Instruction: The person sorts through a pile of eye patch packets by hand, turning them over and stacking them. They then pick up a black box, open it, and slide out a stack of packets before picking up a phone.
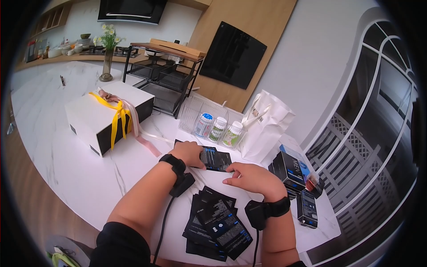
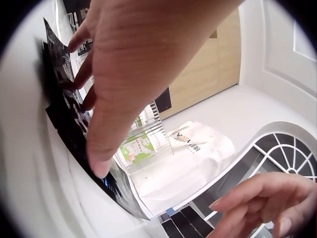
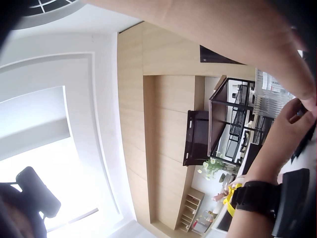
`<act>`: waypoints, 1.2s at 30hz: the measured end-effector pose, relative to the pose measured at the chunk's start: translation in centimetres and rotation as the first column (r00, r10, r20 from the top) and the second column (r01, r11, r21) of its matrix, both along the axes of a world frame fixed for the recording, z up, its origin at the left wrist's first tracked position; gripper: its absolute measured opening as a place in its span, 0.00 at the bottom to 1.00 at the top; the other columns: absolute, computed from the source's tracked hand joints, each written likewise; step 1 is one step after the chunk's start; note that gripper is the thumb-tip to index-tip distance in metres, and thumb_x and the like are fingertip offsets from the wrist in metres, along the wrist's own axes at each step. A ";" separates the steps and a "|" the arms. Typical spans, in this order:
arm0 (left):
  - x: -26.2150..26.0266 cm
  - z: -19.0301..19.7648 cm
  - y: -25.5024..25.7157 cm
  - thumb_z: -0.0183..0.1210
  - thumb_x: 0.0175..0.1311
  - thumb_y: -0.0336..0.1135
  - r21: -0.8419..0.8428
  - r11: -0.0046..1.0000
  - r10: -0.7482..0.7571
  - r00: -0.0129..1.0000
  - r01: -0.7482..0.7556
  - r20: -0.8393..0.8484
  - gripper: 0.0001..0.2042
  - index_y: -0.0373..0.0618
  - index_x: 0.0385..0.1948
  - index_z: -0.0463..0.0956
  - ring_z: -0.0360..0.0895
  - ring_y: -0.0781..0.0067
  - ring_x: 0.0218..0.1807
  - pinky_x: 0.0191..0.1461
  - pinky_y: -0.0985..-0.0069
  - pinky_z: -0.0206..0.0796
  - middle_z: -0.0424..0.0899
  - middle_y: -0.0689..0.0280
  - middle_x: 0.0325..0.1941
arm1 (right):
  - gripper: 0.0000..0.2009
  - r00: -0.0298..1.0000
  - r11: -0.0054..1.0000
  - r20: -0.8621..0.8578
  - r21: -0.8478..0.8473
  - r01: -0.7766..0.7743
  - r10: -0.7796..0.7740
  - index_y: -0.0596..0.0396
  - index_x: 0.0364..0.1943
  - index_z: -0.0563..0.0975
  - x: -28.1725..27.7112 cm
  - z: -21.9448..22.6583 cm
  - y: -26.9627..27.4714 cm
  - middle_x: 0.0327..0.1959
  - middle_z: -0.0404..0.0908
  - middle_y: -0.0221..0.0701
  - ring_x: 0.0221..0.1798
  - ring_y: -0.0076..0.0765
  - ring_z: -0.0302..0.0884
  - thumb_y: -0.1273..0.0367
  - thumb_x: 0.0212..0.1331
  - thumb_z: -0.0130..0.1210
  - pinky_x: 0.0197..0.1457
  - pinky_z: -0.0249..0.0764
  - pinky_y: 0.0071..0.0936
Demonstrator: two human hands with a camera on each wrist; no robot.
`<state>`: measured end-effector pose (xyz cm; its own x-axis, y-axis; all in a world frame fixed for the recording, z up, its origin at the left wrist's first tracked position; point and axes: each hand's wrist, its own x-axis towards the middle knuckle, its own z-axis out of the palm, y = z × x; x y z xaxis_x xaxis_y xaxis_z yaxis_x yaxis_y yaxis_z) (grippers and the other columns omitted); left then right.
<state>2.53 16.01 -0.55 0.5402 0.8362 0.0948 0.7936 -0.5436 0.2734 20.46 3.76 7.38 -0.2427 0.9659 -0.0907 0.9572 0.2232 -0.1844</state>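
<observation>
A few flat black sachets (image 1: 215, 158) with blue and white print lie in an overlapping row on the white marble table. My left hand (image 1: 189, 154) grips across them, thumb at the near edge and fingers over the far side. In the left wrist view, a corner of the sachets (image 2: 55, 47) curves up beside the fingers, and the thumb (image 2: 101, 166) presses low on them. My right hand (image 1: 251, 177) is at the row's right end, fingertips right at the sachet edge and thumb apart. Closer to me lies a fanned pile of black sachets (image 1: 218, 227).
Three supplement bottles (image 1: 218, 129) stand in a clear ribbed holder behind the hands, beside a white paper bag (image 1: 267, 124). Black boxes (image 1: 289, 171) are stacked at right. A white gift box (image 1: 109, 115) with yellow and pink ribbons sits left, before a black rack (image 1: 167, 75).
</observation>
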 end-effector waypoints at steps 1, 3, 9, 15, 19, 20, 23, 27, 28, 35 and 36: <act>-0.1 -0.4 -0.3 0.59 0.46 0.51 0.109 0.994 0.002 1.000 0.000 -0.018 0.22 0.51 0.42 0.76 0.72 0.56 0.49 0.49 0.65 0.64 0.75 0.57 0.45 | 0.22 1.000 1.000 -0.009 -0.003 0.001 -0.001 0.55 0.43 0.73 0.1 0.0 0.0 0.31 0.78 0.33 0.34 0.35 0.75 0.54 0.49 0.57 0.37 0.69 0.25; 0.1 -1.2 0.6 0.60 0.44 0.53 0.129 0.992 -0.011 1.000 0.012 -0.008 0.23 0.53 0.42 0.76 0.71 0.56 0.49 0.49 0.64 0.64 0.75 0.58 0.45 | 0.22 0.999 1.000 -0.038 0.008 0.000 0.000 0.54 0.43 0.73 0.3 -0.1 0.0 0.31 0.78 0.33 0.34 0.36 0.75 0.54 0.49 0.56 0.37 0.69 0.26; 0.2 -1.1 1.6 0.54 0.52 0.47 0.126 0.989 -0.099 0.980 0.078 0.172 0.13 0.51 0.33 0.79 0.76 0.58 0.39 0.43 0.65 0.67 0.80 0.58 0.33 | 0.21 1.000 0.998 0.005 0.064 -0.009 0.008 0.53 0.42 0.73 0.7 -0.1 -0.1 0.32 0.78 0.34 0.36 0.39 0.75 0.54 0.49 0.56 0.38 0.69 0.29; 0.2 1.9 1.0 0.54 0.48 0.33 0.484 0.848 -0.012 0.905 -0.216 0.425 0.07 0.47 0.29 0.76 0.76 0.57 0.32 0.35 0.65 0.68 0.79 0.60 0.29 | 0.19 0.976 0.939 -0.215 0.340 0.042 0.034 0.54 0.40 0.75 1.5 -0.3 0.4 0.35 0.77 0.37 0.38 0.41 0.75 0.56 0.47 0.57 0.41 0.70 0.31; 0.4 6.4 -1.9 0.58 0.50 0.37 0.488 0.825 -0.036 0.835 -0.285 0.549 0.09 0.44 0.31 0.75 0.76 0.54 0.30 0.33 0.68 0.66 0.79 0.57 0.26 | 0.20 0.901 0.686 -0.409 0.698 0.206 0.145 0.58 0.41 0.73 2.3 0.3 1.1 0.39 0.76 0.39 0.42 0.46 0.73 0.58 0.48 0.56 0.45 0.69 0.35; 0.7 7.5 -2.7 0.58 0.51 0.36 0.425 0.869 -0.061 0.797 -0.253 0.601 0.09 0.43 0.31 0.74 0.76 0.58 0.29 0.32 0.71 0.66 0.79 0.57 0.26 | 0.21 0.872 0.588 -0.446 0.767 0.258 0.200 0.60 0.41 0.72 2.5 0.4 1.3 0.40 0.75 0.40 0.43 0.46 0.73 0.59 0.48 0.56 0.46 0.69 0.35; 1.4 9.5 -4.5 0.58 0.53 0.32 0.272 0.961 -0.153 0.717 -0.053 0.680 0.09 0.39 0.34 0.73 0.76 0.75 0.29 0.35 0.80 0.65 0.80 0.62 0.28 | 0.21 0.582 0.686 -0.711 0.649 0.329 0.394 0.61 0.43 0.71 2.1 1.6 0.6 0.39 0.74 0.41 0.44 0.46 0.72 0.61 0.47 0.57 0.47 0.68 0.35; 2.3 11.0 -7.6 0.56 0.54 0.24 0.173 0.953 -0.278 0.488 0.250 0.827 0.11 0.37 0.40 0.71 0.73 0.81 0.40 0.45 0.84 0.63 0.78 0.65 0.38 | 0.22 0.289 0.856 -0.864 0.476 0.200 0.413 0.61 0.44 0.70 1.9 2.4 -0.1 0.41 0.74 0.43 0.46 0.46 0.72 0.63 0.46 0.59 0.48 0.68 0.33; 2.5 11.0 -7.8 0.56 0.55 0.23 0.188 0.946 -0.294 0.454 0.264 0.841 0.11 0.38 0.40 0.71 0.73 0.81 0.40 0.46 0.84 0.63 0.78 0.66 0.38 | 0.22 0.459 0.635 -0.730 0.675 0.374 0.506 0.62 0.44 0.70 1.9 2.1 0.2 0.40 0.75 0.42 0.45 0.44 0.73 0.64 0.47 0.59 0.46 0.69 0.31; 2.4 11.4 -8.2 0.55 0.57 0.26 0.200 0.952 -0.279 0.386 0.231 0.879 0.11 0.39 0.42 0.73 0.74 0.81 0.40 0.46 0.82 0.65 0.79 0.66 0.40 | 0.14 0.391 0.702 -0.798 0.595 0.392 0.458 0.62 0.36 0.73 2.6 2.4 0.3 0.25 0.77 0.35 0.28 0.31 0.74 0.66 0.50 0.58 0.32 0.69 0.25; 2.4 11.3 -8.2 0.55 0.57 0.27 0.209 0.952 -0.282 0.377 0.223 0.882 0.11 0.39 0.42 0.73 0.75 0.81 0.40 0.46 0.82 0.65 0.79 0.66 0.40 | 0.13 0.427 0.691 -0.781 0.612 0.384 0.455 0.61 0.35 0.73 2.3 2.4 0.0 0.25 0.77 0.35 0.27 0.30 0.74 0.66 0.50 0.57 0.31 0.68 0.25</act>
